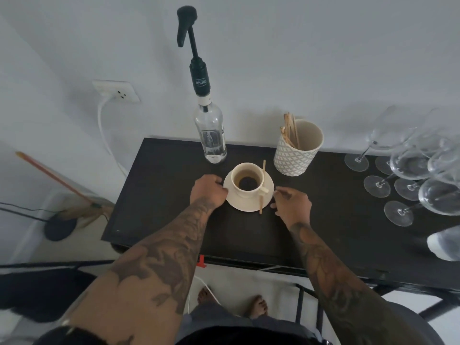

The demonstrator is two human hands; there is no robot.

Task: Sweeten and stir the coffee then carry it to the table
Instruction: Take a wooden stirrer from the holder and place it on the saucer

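The coffee cup [247, 180] is sitting on its saucer [245, 205] on the bench [174, 220], between 2 hands. The left hand [207, 191] is curling onto the saucer's left edge. The right hand [292, 204] is pinching its right edge.

left hand [208, 189]: fingers curled | right hand [291, 204]: fingers curled
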